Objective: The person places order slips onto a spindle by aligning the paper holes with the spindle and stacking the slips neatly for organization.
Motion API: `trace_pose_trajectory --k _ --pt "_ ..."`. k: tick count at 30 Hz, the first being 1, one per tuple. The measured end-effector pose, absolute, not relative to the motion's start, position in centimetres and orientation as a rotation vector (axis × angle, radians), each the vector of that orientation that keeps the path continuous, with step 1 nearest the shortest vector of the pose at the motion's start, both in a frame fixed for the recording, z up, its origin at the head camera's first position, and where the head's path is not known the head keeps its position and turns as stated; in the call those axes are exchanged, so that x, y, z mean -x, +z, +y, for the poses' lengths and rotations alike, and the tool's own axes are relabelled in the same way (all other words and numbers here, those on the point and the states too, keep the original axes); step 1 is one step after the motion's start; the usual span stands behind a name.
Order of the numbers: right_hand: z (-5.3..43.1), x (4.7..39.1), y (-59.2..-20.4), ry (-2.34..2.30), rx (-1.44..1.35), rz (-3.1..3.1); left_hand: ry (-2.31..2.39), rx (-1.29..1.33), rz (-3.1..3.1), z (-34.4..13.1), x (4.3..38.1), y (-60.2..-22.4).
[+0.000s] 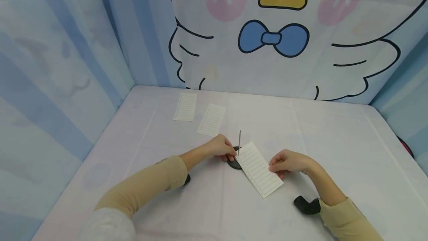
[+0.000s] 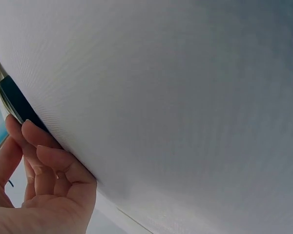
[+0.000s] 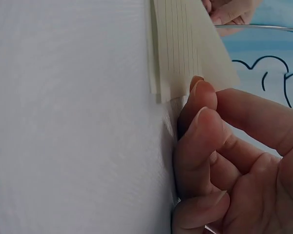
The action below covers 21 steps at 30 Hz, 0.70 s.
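Note:
A paper spike with a thin upright metal rod (image 1: 239, 138) and a round black base (image 1: 234, 164) stands mid-table. Beside the rod lies a slanted stack of lined paper slips (image 1: 259, 168); in the right wrist view the slips (image 3: 178, 48) fan slightly apart. My left hand (image 1: 221, 147) pinches the stack's upper left corner, close to the rod. On the stack's right edge, my right hand (image 1: 291, 162) pinches the paper between thumb and fingers. Whether the rod pierces the slips cannot be told. The left wrist view shows my left fingers (image 2: 58, 161) by the dark base (image 2: 22, 102).
Two more lined paper slips lie flat toward the back left, one farther back (image 1: 185, 107) and one nearer (image 1: 212, 119). A black wrist camera piece (image 1: 307, 205) sticks out beside the right sleeve. Printed curtains (image 1: 150, 29) enclose the white tabletop (image 1: 331, 137).

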State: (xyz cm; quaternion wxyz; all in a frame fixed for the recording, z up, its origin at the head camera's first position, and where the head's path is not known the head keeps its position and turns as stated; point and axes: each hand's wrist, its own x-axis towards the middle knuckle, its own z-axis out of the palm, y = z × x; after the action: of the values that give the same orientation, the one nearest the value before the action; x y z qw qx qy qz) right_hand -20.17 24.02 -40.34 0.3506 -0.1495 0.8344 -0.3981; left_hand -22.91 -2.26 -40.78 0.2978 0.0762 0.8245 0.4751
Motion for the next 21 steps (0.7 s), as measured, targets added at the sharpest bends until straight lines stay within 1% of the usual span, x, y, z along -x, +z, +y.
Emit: trace_pose_trajectory --k 10,21 --pt "23.31 19.87 -39.94 -0.957 0.369 2.215 1.247 -0.197 2.225 -2.16 22.57 -40.56" --pt "23.24 19.91 -39.96 -0.952 0.341 2.218 1.234 -0.177 2.198 -2.32 22.91 -40.44"
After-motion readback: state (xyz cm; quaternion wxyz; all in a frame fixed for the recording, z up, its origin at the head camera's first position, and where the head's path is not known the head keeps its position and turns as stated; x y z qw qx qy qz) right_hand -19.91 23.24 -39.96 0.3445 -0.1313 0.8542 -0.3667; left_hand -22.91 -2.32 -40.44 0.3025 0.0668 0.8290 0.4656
